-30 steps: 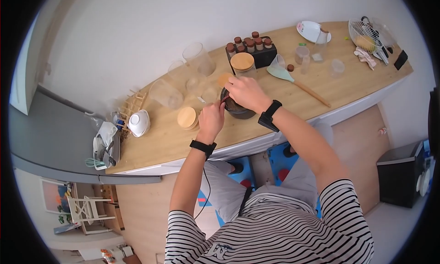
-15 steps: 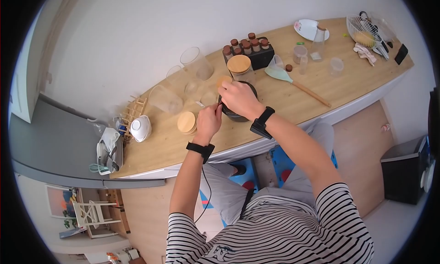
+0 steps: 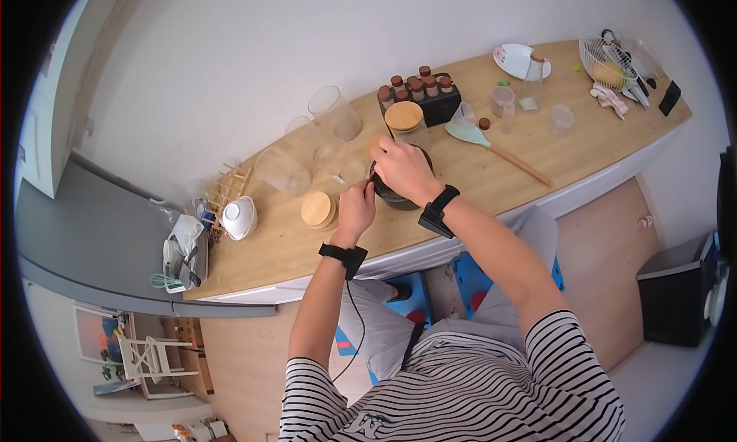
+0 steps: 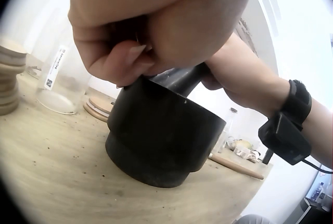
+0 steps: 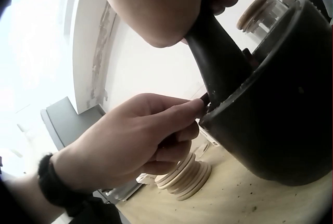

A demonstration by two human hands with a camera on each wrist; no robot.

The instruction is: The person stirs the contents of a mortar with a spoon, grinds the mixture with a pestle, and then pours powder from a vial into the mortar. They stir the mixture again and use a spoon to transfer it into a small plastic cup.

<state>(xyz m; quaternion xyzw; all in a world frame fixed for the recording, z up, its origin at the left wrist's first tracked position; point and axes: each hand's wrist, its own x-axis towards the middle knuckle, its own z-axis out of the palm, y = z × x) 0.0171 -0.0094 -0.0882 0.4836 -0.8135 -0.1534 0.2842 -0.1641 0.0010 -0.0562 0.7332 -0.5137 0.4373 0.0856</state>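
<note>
A black mortar [image 4: 158,135] stands on the wooden counter [image 3: 468,181]. My right hand [image 3: 407,169] grips the black pestle [image 5: 214,52] near its top, its lower end inside the mortar and leaning toward the rim. At the near-left rim my left hand [image 3: 356,210] pinches a slim dark-red piece [image 5: 206,100] between thumb and forefinger. Its kind I cannot tell, as the fingers cover most of it. Another small reddish bit [image 5: 247,55] shows inside the mortar, beside the pestle. The rest of the mortar's contents is hidden.
Glass jars [image 3: 335,113] stand behind and left of the mortar; a wooden-lidded jar [image 3: 404,117] is right behind it. Stacked wooden lids [image 3: 318,210] sit by my left hand. A spice rack [image 3: 430,104], a wooden-handled spatula [image 3: 520,164] and a white bowl [image 3: 239,216] are around.
Both hands stay at the mortar, the left still pinching at the rim. My right hand has shifted slightly left with the pestle. The view tilts a little.
</note>
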